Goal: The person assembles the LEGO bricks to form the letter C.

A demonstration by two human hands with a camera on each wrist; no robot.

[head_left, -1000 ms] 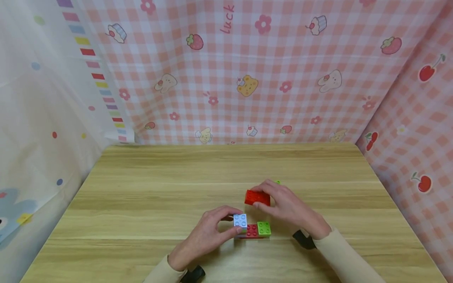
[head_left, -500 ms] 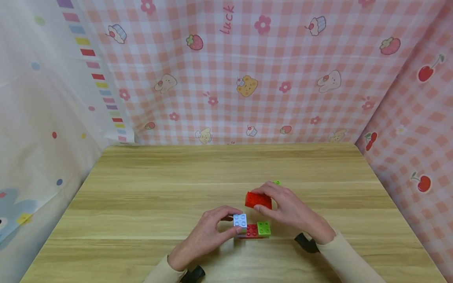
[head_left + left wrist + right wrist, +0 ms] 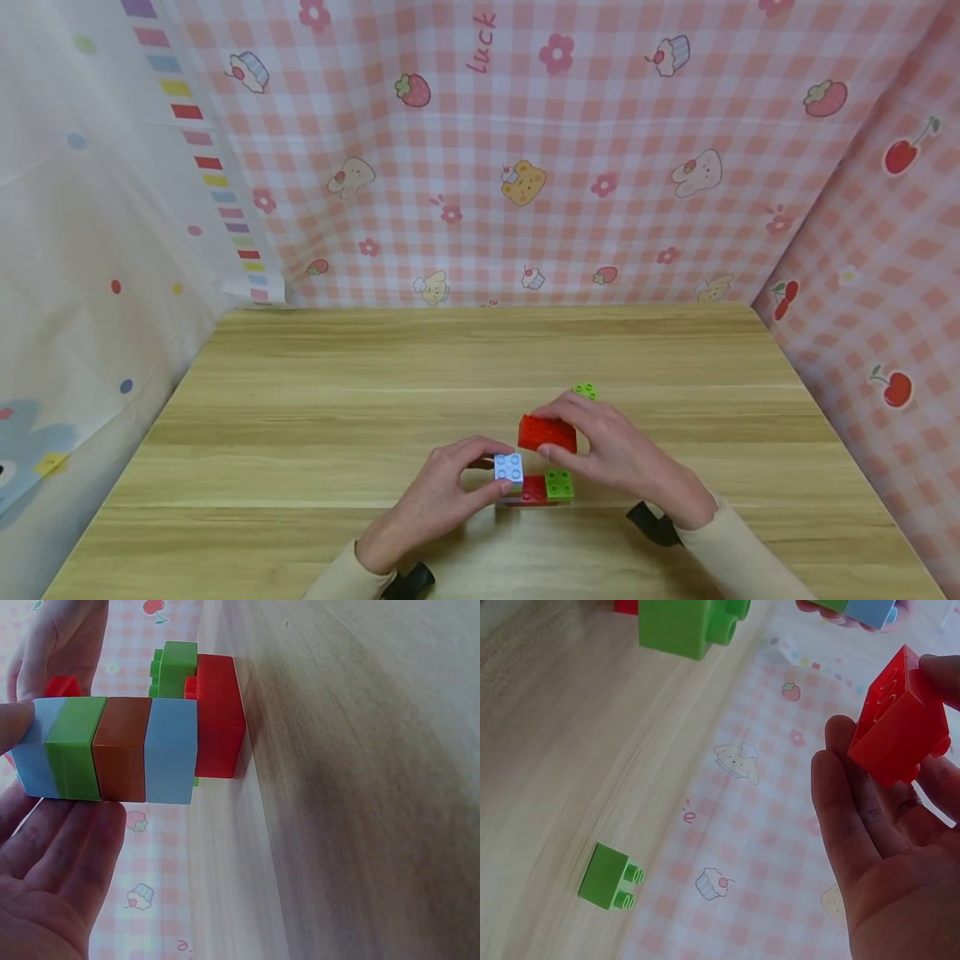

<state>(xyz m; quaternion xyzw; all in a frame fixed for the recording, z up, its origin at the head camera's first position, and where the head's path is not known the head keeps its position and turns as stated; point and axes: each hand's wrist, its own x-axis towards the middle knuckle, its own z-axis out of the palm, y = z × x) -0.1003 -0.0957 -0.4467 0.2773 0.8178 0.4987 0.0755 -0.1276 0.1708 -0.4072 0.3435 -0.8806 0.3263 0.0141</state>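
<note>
On the table a red base brick (image 3: 220,720) carries a tower at its left end. Upward it runs through a light blue brick (image 3: 171,750), a brown brick (image 3: 121,750) and a green brick (image 3: 77,750) to a light blue top brick (image 3: 508,468). My left hand (image 3: 446,492) pinches the tower near its top between thumb and fingers. A green brick (image 3: 558,484) is fixed to the base's right end. My right hand (image 3: 611,446) holds another red brick (image 3: 546,433) in the air behind the tower; its hollow underside shows in the right wrist view.
A loose green brick (image 3: 584,391) lies on the wooden table (image 3: 337,375) behind my right hand, partly covered by it in the head view. Checked cloth (image 3: 480,125) hangs along the back and right of the table, a white one (image 3: 90,217) on the left.
My right hand has come slightly nearer to me with the red brick, which has tilted. More of the loose green brick shows. My left hand stays on the tower.
</note>
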